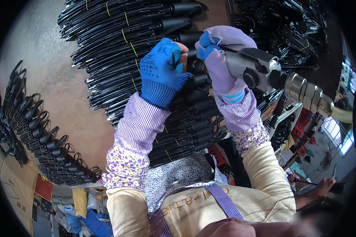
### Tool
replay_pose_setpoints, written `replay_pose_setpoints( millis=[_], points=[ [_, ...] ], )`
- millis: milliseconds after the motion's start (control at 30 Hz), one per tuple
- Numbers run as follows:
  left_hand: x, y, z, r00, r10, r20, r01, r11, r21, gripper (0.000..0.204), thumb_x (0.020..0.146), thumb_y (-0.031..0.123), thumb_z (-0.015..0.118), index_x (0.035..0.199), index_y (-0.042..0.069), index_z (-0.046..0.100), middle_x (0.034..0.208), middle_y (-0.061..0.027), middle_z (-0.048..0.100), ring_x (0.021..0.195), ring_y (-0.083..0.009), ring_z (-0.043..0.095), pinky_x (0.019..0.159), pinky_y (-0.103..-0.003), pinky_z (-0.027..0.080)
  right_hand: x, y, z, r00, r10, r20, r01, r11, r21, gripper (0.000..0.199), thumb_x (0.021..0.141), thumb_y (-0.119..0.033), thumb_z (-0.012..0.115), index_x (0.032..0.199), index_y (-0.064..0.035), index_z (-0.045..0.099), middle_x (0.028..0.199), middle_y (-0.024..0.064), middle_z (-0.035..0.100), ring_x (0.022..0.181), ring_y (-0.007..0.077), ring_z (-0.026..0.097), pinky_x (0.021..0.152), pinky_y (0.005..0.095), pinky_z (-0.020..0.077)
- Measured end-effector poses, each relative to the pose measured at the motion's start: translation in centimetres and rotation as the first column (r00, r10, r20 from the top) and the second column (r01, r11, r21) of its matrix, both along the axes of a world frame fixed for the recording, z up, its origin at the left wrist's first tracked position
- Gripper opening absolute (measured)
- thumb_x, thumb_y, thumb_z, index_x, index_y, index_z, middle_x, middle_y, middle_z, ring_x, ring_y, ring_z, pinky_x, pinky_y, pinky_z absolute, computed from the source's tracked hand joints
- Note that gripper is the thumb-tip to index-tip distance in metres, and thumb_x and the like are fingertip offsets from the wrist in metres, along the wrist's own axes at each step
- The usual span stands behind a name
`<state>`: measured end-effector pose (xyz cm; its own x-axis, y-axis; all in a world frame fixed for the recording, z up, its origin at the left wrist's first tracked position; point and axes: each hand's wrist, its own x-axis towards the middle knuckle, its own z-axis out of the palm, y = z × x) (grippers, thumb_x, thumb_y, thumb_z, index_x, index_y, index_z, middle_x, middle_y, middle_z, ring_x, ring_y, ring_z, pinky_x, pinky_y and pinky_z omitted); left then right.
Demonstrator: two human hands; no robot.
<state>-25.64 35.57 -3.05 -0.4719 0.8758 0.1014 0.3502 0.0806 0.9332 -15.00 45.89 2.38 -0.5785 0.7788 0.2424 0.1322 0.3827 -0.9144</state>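
Both of my gloved hands are close together over the handle ends of a stack of black umbrella frames (118, 59). My left hand (163, 65), in a blue glove with bare fingertips, is curled closed beside the black handles (176, 24). My right hand (221, 53), in a lilac glove with blue fingertips, is closed with its fingers pinched together, facing the left one. A little yellow shows at its fingertips. What either hand holds is too hidden to make out. A dark grey cylindrical device (247, 65) overlaps the right hand and wrist.
The device joins a ribbed metal neck (304, 91) reaching in from the right. More black frames (288, 31) lie at the far right. A row of frames with looped handles (47, 134) lines the table's (75, 136) left side. Another person's hand (324, 185) shows at lower right.
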Motion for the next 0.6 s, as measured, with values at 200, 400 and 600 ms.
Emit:
replay_pose_setpoints(
  millis=[200,400,600],
  points=[
    [0.3,1.7,1.3,1.000,-0.010,-0.020,0.010,1.000,-0.009,0.022,0.068,0.002,0.075,0.084,0.010,0.063,0.083,-0.0031,0.062,0.067,-0.0181,0.057,0.062,-0.029,0.048,0.8,3.5,1.7,0.895,0.092,-0.435,-0.157,0.981,-0.115,0.018,0.086,0.002,0.058,0.104,0.0013,0.059,0.092,0.0159,0.064,0.069,0.0193,0.059,0.060,0.0275,0.0506],
    [0.4,5.5,1.2,0.997,-0.006,-0.072,0.010,0.998,0.062,0.027,0.065,0.003,0.076,0.087,0.012,0.064,0.081,-0.0023,0.059,0.065,-0.0182,0.056,0.061,-0.029,0.047,0.9,5.5,2.1,0.853,-0.024,-0.521,-0.118,0.964,-0.238,0.025,0.087,-0.001,0.060,0.112,-0.0003,0.058,0.091,0.0147,0.063,0.066,0.0190,0.054,0.062,0.0306,0.0499],
    [1.3,7.4,0.4,0.943,-0.064,-0.327,0.087,0.995,0.055,0.040,0.063,0.002,0.078,0.099,0.014,0.064,0.080,-0.0018,0.056,0.064,-0.0186,0.055,0.059,-0.030,0.047,1.3,6.6,1.3,0.880,0.043,-0.473,-0.160,0.965,-0.209,0.027,0.087,-0.005,0.062,0.114,-0.0006,0.058,0.091,0.0129,0.062,0.065,0.0183,0.052,0.064,0.0323,0.0500]
  ],
)
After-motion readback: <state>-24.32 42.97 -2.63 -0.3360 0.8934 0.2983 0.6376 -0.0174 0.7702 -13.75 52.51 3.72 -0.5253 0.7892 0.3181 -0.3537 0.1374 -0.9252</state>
